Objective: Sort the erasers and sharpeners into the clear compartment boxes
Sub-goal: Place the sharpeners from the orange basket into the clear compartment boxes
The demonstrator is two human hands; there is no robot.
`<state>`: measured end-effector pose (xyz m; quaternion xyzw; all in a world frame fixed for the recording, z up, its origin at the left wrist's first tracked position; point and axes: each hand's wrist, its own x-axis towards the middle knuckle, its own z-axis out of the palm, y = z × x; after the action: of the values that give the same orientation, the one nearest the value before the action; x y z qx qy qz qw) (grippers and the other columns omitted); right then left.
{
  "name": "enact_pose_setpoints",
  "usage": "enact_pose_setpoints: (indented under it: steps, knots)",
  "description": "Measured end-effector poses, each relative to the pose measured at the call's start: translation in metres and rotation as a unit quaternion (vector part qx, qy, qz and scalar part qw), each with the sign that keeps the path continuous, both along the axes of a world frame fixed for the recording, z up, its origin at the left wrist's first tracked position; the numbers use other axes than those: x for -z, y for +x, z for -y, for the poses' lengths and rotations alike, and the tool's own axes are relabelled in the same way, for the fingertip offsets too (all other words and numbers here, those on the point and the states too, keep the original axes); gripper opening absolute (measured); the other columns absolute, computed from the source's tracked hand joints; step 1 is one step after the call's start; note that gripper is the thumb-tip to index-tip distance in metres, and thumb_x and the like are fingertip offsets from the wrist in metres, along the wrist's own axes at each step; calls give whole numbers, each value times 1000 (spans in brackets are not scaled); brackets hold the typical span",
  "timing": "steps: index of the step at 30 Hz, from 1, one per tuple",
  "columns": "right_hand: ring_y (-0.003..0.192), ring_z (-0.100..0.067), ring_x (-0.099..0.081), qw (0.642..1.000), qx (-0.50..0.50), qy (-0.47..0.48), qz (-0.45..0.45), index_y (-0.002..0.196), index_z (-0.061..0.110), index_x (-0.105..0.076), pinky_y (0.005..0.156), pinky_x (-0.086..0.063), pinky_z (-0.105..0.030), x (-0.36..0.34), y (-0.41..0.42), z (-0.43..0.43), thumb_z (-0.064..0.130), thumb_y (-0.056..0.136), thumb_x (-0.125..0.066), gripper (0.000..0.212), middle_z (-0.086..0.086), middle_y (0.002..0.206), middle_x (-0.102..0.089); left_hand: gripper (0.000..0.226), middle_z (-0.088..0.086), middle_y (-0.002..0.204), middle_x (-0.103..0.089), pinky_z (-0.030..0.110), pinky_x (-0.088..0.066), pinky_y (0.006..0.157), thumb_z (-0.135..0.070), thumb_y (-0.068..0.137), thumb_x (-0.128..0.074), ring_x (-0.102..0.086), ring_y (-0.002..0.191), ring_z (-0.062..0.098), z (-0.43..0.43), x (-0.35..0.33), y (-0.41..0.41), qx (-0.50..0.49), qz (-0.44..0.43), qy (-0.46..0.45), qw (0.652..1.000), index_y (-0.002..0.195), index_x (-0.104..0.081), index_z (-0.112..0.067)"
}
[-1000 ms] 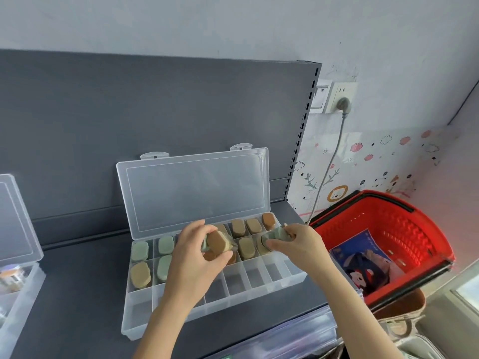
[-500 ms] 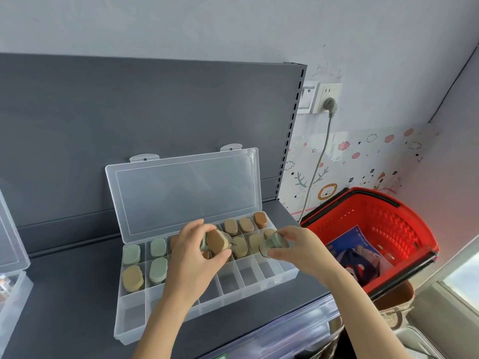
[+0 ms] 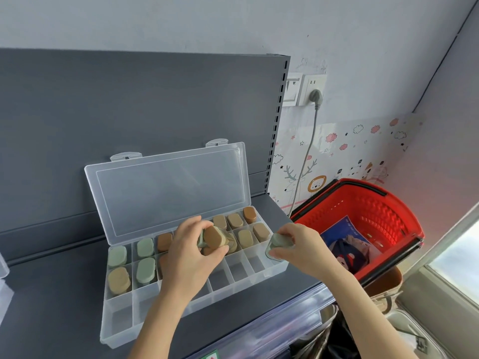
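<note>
Two sharpeners (image 3: 213,238) (left hand (image 3: 191,257), right hand (image 3: 302,248))

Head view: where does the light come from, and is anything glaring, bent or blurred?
Head view: daylight comes from the window at lower right, washed out; the lid has only a soft sheen; the wide lens tilts wall lines near the edges; the left hand, right hand and box look sharp.

From my end I see just this of myself — a bare left hand (image 3: 193,251) on a slim, bare left forearm (image 3: 160,314), and a bare right hand (image 3: 300,248) on a matching right forearm (image 3: 363,307). Narrow wrists, slender fingers, rounded knuckles — uncovered throughout.
</note>
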<state>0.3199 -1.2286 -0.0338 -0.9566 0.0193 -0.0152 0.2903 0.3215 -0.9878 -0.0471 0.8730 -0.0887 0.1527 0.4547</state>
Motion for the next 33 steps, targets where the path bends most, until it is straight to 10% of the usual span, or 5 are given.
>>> enact_pose_setpoints:
  steps: [14,23,33]
  knots:
    - [70,-11,-53,983,44,-176,14,103,19,-52,52,-40,-19,11,1,-21,73,74,-51,61,7,86,-50,43,-12,120,-48,36,-55,86,-25,69,-83,-47,113,9,6,-1,-4,22,-16,-8,1000,104,-58,-31]
    - [77,-8,-57,993,6,50,109,108,20,-63,71,-53,-26,-4,-9,-37,45,86,-61,34,6,94,-60,46,-14,120,-49,21,-49,90,-25,69,-83,-46,114,5,9,-2,-8,42,-11,15,999,109,-62,-26]
    - [83,-7,-66,970,-36,241,-6,100,28,-68,80,-56,-37,-15,-13,-65,37,80,-65,22,9,92,-68,49,-19,125,-41,4,-36,88,-22,75,-80,-36,114,-7,19,-12,-13,90,-9,58,994,119,-60,-32]
